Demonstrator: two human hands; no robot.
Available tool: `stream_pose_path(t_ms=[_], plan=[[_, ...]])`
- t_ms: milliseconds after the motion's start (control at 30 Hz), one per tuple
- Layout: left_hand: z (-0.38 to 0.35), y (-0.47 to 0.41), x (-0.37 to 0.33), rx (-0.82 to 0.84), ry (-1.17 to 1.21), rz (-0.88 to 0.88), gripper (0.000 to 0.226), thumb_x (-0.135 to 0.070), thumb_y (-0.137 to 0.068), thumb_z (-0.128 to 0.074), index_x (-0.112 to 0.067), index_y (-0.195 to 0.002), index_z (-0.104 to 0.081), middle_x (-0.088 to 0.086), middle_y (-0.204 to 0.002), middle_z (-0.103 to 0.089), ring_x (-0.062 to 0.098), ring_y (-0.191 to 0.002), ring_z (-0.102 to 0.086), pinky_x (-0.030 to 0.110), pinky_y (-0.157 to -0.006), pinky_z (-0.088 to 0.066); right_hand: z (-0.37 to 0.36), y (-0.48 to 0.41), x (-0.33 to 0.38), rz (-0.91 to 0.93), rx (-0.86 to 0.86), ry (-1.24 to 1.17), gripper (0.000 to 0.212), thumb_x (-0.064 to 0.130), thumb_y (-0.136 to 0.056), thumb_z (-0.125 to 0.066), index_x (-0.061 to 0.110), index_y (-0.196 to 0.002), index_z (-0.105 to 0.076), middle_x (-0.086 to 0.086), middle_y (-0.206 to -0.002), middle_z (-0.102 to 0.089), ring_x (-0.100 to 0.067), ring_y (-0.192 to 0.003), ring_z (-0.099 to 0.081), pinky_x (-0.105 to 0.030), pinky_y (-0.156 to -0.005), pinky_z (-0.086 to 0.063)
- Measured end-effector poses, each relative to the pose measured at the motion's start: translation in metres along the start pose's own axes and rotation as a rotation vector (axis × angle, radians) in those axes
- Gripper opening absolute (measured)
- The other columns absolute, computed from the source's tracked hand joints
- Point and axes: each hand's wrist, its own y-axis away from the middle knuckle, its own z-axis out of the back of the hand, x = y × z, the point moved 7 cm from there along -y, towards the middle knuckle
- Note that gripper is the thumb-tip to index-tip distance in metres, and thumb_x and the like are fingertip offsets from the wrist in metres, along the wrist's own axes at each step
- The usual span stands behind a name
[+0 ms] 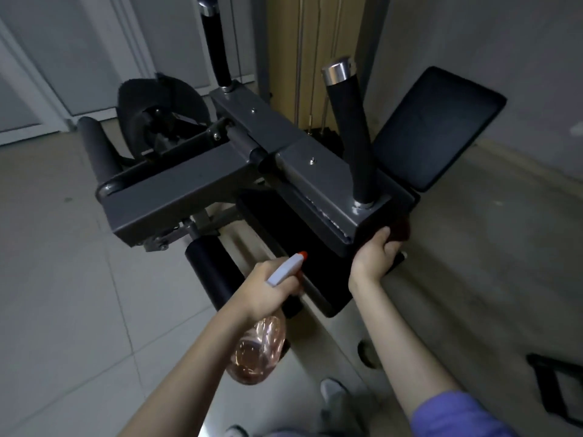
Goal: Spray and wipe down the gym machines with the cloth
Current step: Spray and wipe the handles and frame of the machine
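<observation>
The left hand (pixel 268 288) keeps its grip closed around the neck of a pink spray bottle (pixel 262 348), just below the gray gym machine (pixel 189 197). The right hand (pixel 375 253) grips a dark cloth (pixel 400 228) against the end of the machine's arm, below an upright handle (pixel 350 127).

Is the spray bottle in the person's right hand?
No, the left hand grips the spray bottle, while the right hand holds a dark cloth against the end of the grey machine arm.

The dark reddish cloth (pixel 401 229) is blurred and largely hidden behind the grey steel machine arm (pixel 315 181), and the far black foam handle (pixel 216 42) is cropped above.
</observation>
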Motion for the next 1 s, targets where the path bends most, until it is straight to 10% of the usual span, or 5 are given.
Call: stream_pose_path(t_ms=[467,700,1000], plan=[[0.006,-0.002,0.004,0.246,-0.093,-0.042,0.033,-0.042,-0.076,-0.051,-0.01,-0.074,-0.06,0.021,-0.079,-0.063,0.036,-0.076,-0.06,0.054,-0.08,-0.049,0.001,0.021,-0.017,-0.153,-0.059,0.063,0.054,0.037,-0.101,-0.034,0.018,-0.15,-0.019,-0.009,-0.147,-0.038,-0.028,-0.129,-0.043,-0.038,-0.108,-0.035],[0.026,-0.016,0.019,-0.04,0.109,0.154,0.018,-0.012,-0.092,-0.054,-0.008,-0.076,-0.06,0.006,-0.064,-0.055,0.013,-0.053,-0.051,0.028,-0.053,-0.043,0.0,0.014,-0.028,-0.074,-0.085,0.092,0.057,0.041,-0.099,-0.034,0.023,-0.15,-0.016,-0.005,-0.147,-0.037,-0.024,-0.129,-0.043,-0.034,-0.107,-0.034],[0.04,-0.038,0.015,-0.325,0.184,0.168,0.019,-0.01,-0.092,-0.053,0.005,-0.081,-0.058,0.013,-0.067,-0.054,0.026,-0.062,-0.051,0.034,-0.058,-0.043,0.004,0.006,-0.035,-0.042,-0.048,0.053,0.056,0.038,-0.099,-0.037,0.015,-0.148,-0.021,-0.01,-0.143,-0.042,-0.024,-0.124,-0.047,-0.03,-0.104,-0.036]])
